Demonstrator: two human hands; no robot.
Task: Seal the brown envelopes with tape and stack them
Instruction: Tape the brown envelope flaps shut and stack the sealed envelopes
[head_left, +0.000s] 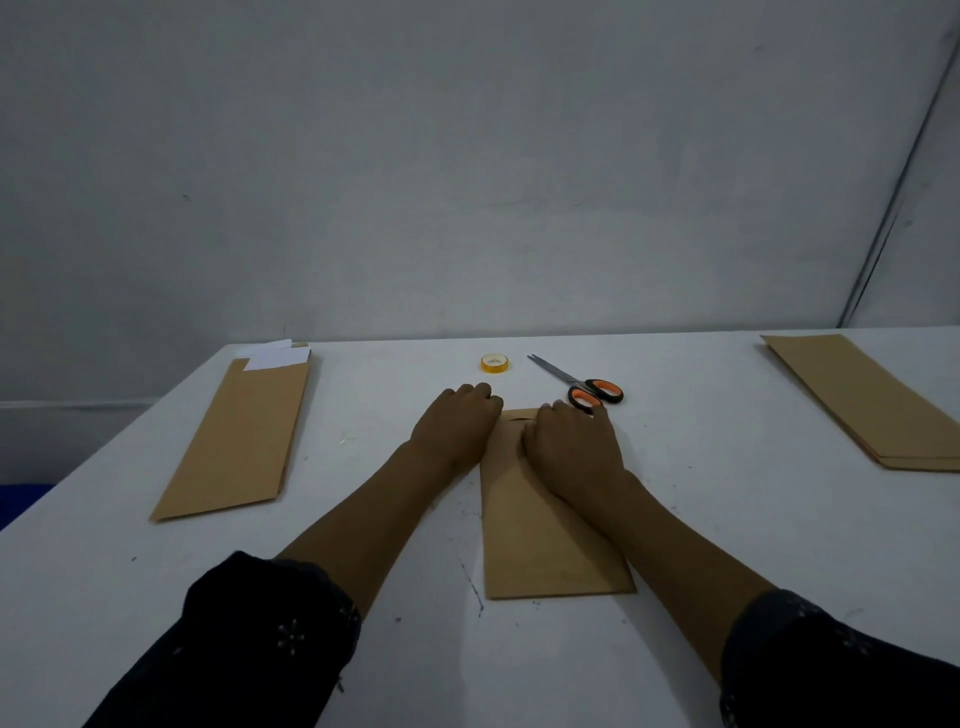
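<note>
Both hands are pressing the brown envelope (540, 525) at its flap end, apparently creasing it for taping: left hand (457, 426) knuckled down with fingers curled, grasping nothing visible; right hand (571, 441) lying flat.

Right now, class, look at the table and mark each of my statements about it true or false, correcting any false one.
1. The tape roll lies beyond the hands. True.
2. The scissors have blue handles. False: the handles are orange and black.
3. Both hands are on the middle envelope's far end. True: the left hand and right hand rest there.
4. White paper sticks out of the left envelope. True.
5. The right hand holds the scissors. False: they lie on the table.
</note>
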